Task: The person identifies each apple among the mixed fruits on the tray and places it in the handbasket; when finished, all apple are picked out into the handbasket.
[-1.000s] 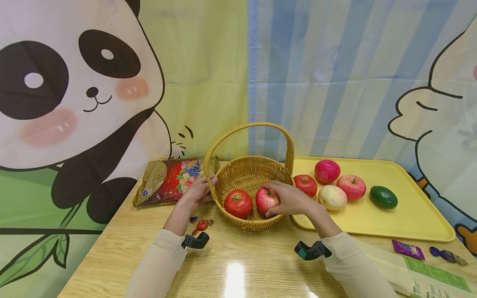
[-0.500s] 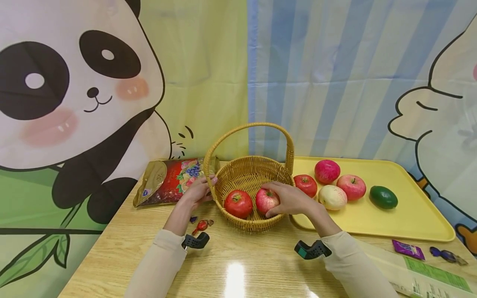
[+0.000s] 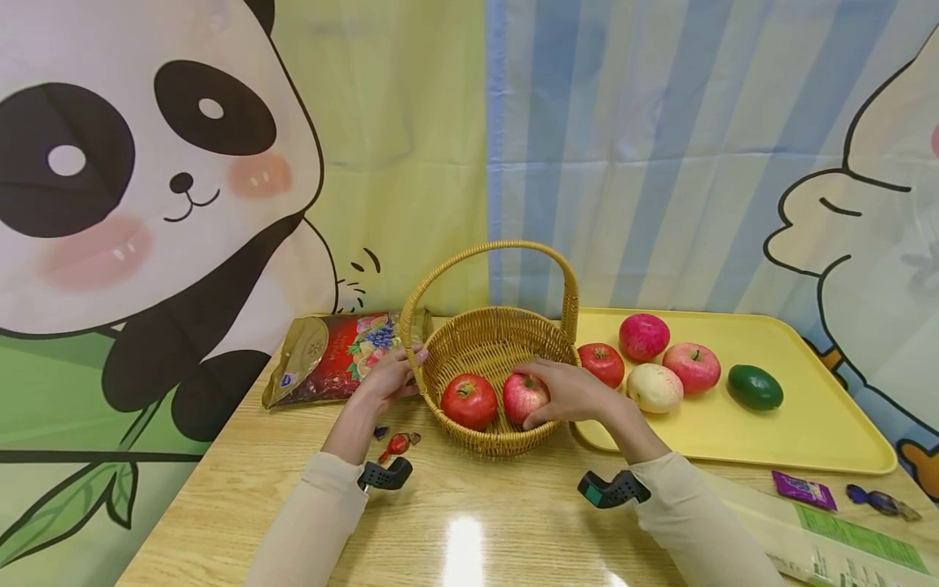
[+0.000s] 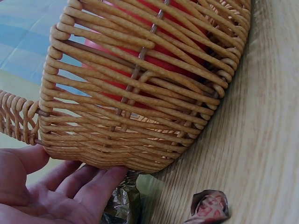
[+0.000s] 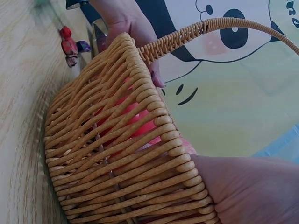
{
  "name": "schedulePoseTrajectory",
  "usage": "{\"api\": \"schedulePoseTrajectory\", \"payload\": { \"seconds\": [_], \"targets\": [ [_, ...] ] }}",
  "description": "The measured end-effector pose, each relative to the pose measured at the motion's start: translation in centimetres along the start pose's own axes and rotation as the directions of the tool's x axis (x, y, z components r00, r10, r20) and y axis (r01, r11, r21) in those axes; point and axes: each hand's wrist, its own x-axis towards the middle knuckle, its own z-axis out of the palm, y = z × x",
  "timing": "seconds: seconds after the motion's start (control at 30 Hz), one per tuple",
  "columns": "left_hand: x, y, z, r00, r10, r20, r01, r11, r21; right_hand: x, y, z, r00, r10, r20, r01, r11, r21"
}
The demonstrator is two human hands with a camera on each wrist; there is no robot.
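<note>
The wicker basket [image 3: 493, 444] with a tall arched handle stands on the table. My left hand [image 3: 386, 377] holds its left side at the handle's base; in the left wrist view the fingers [image 4: 100, 189] lie along the outer weave and the thumb is up by the rim. Inside the basket, my right hand [image 3: 575, 391] grips a pink-red apple [image 3: 522, 398], with the thumb at the front and fingers over the top. To the left of that apple sits a red pomegranate-like fruit [image 3: 468, 402]. In the right wrist view the basket wall hides most of the right hand's fingers.
A yellow tray [image 3: 822, 408] on the right bears several fruits, including a dark green one [image 3: 755, 387]. A red-gold bag [image 3: 341, 356] lies behind left. Wrapped candies, one red [image 3: 398, 444] and one purple [image 3: 803, 490], lie on the table. A printed curtain [image 3: 411, 163] hangs behind.
</note>
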Motion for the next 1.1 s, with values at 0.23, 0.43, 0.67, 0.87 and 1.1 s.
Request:
{"api": "schedulePoseTrajectory", "payload": {
  "seconds": [0.23,0.43,0.67,0.87,1.1],
  "targets": [
    [0.18,-0.21,-0.04,1.000,-0.012,-0.022,0.012,1.000,0.011,0.08,-0.04,-0.10,1.000,0.011,0.022,-0.011,1.000,-0.019],
    [0.20,-0.27,0.01,0.999,-0.019,-0.030,0.020,1.000,0.017,0.08,-0.10,-0.16,0.999,0.025,0.038,-0.024,0.999,-0.031],
    [0.21,-0.21,0.08,1.000,-0.012,-0.023,0.013,1.000,0.014,-0.01,-0.19,-0.17,0.998,0.035,0.043,-0.033,0.999,-0.042],
    [0.26,-0.27,0.01,1.000,-0.005,-0.013,0.005,1.000,0.000,0.05,-0.29,-0.15,0.999,0.030,0.042,-0.028,0.999,-0.044],
    [0.26,-0.28,-0.02,1.000,-0.005,-0.017,0.005,1.000,0.001,0.04,-0.37,-0.18,0.999,0.028,0.043,-0.026,0.999,-0.042]
  ]
}}
